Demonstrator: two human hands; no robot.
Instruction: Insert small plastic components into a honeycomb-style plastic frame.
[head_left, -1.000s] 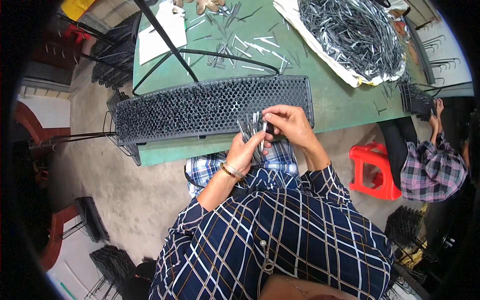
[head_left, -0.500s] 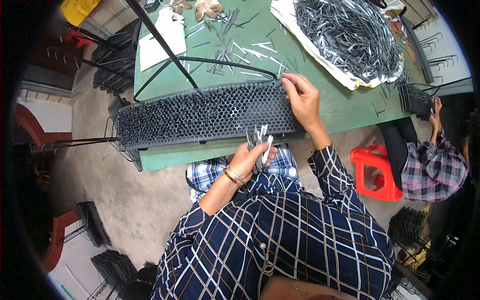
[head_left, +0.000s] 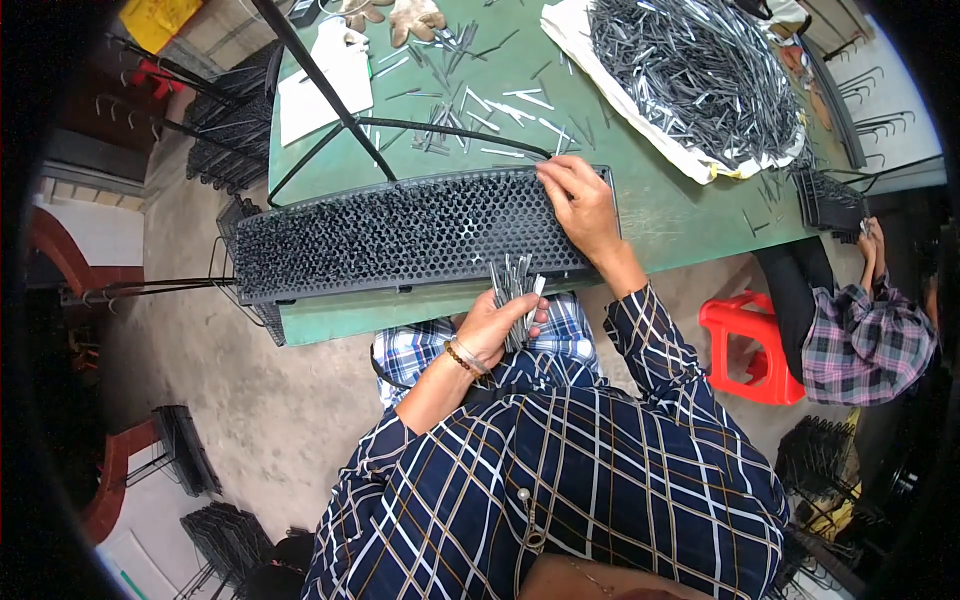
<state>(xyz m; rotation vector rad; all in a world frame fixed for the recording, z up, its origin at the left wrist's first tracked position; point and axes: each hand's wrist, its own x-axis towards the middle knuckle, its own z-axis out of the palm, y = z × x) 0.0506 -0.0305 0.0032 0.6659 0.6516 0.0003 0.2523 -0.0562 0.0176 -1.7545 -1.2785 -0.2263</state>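
A long black perforated panel (head_left: 512,218) lies along the near edge of the green table. Its left and middle holes are filled with short dark pieces; the right part shows open holes. Below the panel's front edge, my left hand (head_left: 487,330) is closed round a bundle of thin metal strips (head_left: 514,280), dark and silvery, with their ends fanned upward. My right hand (head_left: 588,212) is over the panel's upper right part, thumb and fingers pinched together near the far edge. Whatever sits between those fingertips is too small to make out.
A white sack (head_left: 640,105) heaped with strips stands at the back right. Loose strips (head_left: 480,105), a white sheet (head_left: 310,105) and gloves (head_left: 415,20) lie beyond the panel. Black rods (head_left: 345,115) rise behind it. At right, a person (head_left: 865,330) works by a red stool (head_left: 745,345).
My right hand has moved left and slightly down, from the panel's far right corner onto its perforated part. My left hand keeps the bundle in nearly the same place.
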